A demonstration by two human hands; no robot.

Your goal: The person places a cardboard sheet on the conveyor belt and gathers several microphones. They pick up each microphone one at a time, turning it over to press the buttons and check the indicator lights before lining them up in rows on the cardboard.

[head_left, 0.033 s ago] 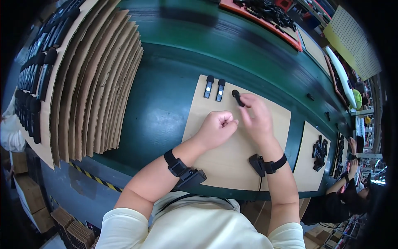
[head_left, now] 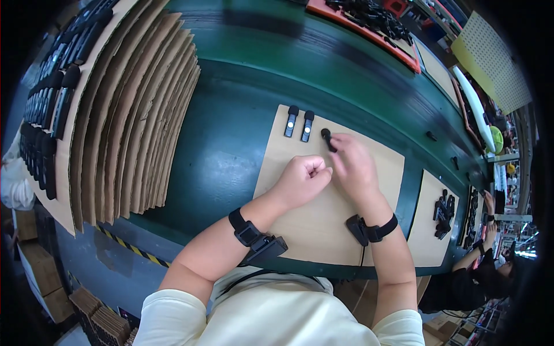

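Observation:
Two small black clip-on microphones with round foam tops lie side by side near the far left corner of a flat cardboard sheet (head_left: 306,233): a left one (head_left: 290,123) and a right one (head_left: 307,127). To their right, a third microphone (head_left: 326,136) is pinched in the fingertips of my right hand (head_left: 356,164), which is slightly blurred. The hand covers its lower part; I cannot tell whether it touches the sheet. My left hand (head_left: 304,180) is curled into a fist over the middle of the sheet. Whatever it may hold is hidden.
Stacked cardboard sheets (head_left: 133,115) rise at the left, with rows of microphones (head_left: 52,109) on top. Loose black parts (head_left: 444,213) lie on another sheet at the right. An orange-edged tray (head_left: 369,32) stands at the back. Another person (head_left: 490,277) works at the far right.
My right hand has shifted slightly left with the microphone, bringing it closer to the two lying ones. My left hand stays where it was.

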